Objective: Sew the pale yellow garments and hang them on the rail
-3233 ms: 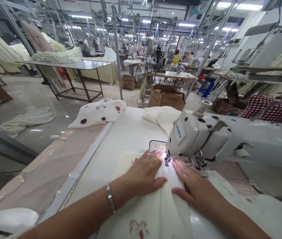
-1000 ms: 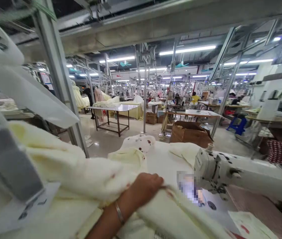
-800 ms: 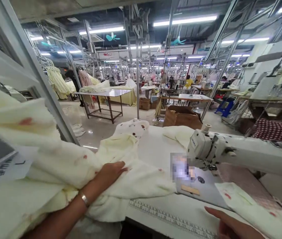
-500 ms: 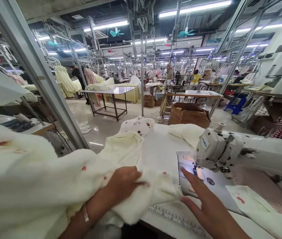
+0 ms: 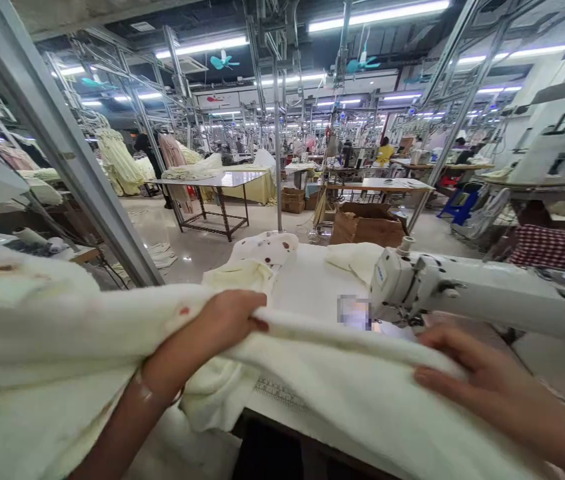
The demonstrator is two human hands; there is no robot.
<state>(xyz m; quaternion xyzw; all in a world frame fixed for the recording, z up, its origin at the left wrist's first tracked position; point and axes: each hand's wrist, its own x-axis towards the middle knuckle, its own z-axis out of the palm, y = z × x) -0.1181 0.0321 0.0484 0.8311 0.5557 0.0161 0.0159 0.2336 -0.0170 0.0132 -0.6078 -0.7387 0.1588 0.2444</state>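
A large cream fabric piece (image 5: 332,373) with a few reddish printed spots stretches between my two hands, lifted in front of the sewing machine (image 5: 442,280). My left hand (image 5: 232,320) is closed around its upper edge, left of the middle. At the right, my right hand (image 5: 467,367) grips the same edge between thumb and fingers. The cloth hides much of the machine bed and part of the ruler strip (image 5: 282,392) on the table front. Around the needle the picture is blurred into blocks. More of the fabric heaps over my left arm.
Spotted cloth (image 5: 267,248) and folded cream fabric (image 5: 357,259) lie on the table's far side. A slanted metal post (image 5: 67,153) rises at left. Beyond stand a cardboard box (image 5: 370,225), a work table (image 5: 227,179) and a blue stool (image 5: 457,203). Other people sit farther back.
My right hand, open beside the needle before, has moved right and taken hold of the fabric. My left hand has risen slightly to the left, and the cloth is now drawn out between them.
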